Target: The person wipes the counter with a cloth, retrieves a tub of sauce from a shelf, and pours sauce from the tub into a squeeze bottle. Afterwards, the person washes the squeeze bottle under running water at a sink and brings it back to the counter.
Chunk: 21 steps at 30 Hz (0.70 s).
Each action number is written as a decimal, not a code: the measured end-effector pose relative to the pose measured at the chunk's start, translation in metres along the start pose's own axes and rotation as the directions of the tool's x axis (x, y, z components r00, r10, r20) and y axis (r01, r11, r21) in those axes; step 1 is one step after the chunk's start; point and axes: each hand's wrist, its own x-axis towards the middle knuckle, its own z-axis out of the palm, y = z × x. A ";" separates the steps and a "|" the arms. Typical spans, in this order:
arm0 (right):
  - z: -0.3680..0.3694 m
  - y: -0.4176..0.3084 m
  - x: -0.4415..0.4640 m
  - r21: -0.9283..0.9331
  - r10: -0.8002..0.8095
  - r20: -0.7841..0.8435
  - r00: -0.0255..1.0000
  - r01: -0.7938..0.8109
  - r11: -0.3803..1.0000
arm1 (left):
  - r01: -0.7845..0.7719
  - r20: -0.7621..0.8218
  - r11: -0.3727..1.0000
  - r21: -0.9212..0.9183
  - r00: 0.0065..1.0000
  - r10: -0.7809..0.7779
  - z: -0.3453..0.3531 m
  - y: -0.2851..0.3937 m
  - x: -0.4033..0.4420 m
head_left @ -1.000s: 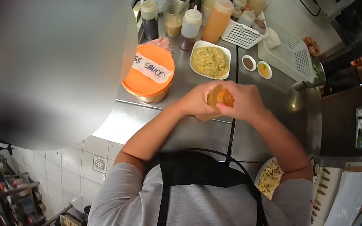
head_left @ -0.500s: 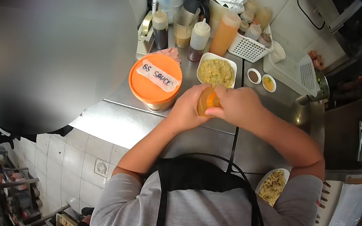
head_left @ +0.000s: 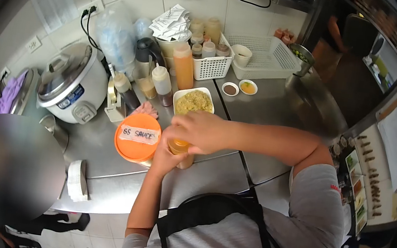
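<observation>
My left hand (head_left: 167, 156) wraps around a squeeze bottle (head_left: 185, 162) of orange sauce, standing upright over the steel counter. Closed over the top of the same bottle is my right hand (head_left: 203, 128), which hides most of its cap. Just left of my hands sits a tub with an orange lid (head_left: 136, 151), labelled "SS SAUCE". A white square bowl of fried rice (head_left: 194, 101) lies just beyond my right hand, partly covered by it.
Behind the bowl stand a tall orange sauce bottle (head_left: 183, 66), a clear squeeze bottle (head_left: 162, 81) and a dark sauce bottle (head_left: 126, 88). White baskets (head_left: 268, 58) and two small sauce dishes (head_left: 248, 87) are at right. A rice cooker (head_left: 69, 83) stands left; another person is lower left.
The view has swung, bringing the rice cooker into sight. My right hand has turned over the bottle's top, and both hands now hold it close beside the orange-lidded tub.
</observation>
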 end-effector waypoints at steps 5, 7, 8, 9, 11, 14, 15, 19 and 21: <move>-0.003 -0.022 0.024 -0.124 0.500 0.401 0.768 -0.495 0.860 | 0.116 0.083 0.989 -0.091 0.991 -0.108 -0.007 -0.007 -0.001; 0.004 -0.018 0.029 -0.095 0.408 0.424 0.809 -0.408 0.908 | 0.082 0.142 0.995 -0.051 0.987 -0.075 -0.015 -0.007 0.001; 0.005 -0.012 0.029 -0.053 0.298 0.393 0.870 -0.302 0.952 | 0.094 0.197 0.995 -0.038 0.977 -0.085 -0.019 -0.016 0.003; 0.005 -0.009 0.029 -0.011 0.178 0.361 0.915 -0.187 0.982 | 0.112 0.248 0.993 -0.026 0.963 -0.102 -0.021 -0.030 0.004; -0.003 -0.012 0.029 -0.012 0.100 0.292 0.951 -0.101 0.995 | 0.149 0.300 0.988 -0.032 0.945 -0.132 -0.026 -0.044 0.004; -0.022 -0.011 0.023 -0.023 0.178 0.153 0.972 -0.177 0.984 | 0.168 0.234 0.979 -0.118 0.963 -0.137 -0.031 -0.019 0.007; -0.020 -0.005 0.013 -0.015 0.354 0.099 0.930 -0.354 0.935 | 0.203 0.232 0.966 -0.159 0.959 -0.163 -0.033 -0.008 0.006; 0.066 0.036 -0.057 0.023 0.730 0.224 0.645 -0.753 0.658 | 0.129 0.180 0.982 -0.135 0.978 -0.104 -0.029 -0.031 -0.016; 0.147 0.056 -0.094 0.083 0.692 0.268 0.671 -0.731 0.677 | 0.171 0.136 0.983 -0.072 0.978 -0.160 -0.038 -0.019 -0.036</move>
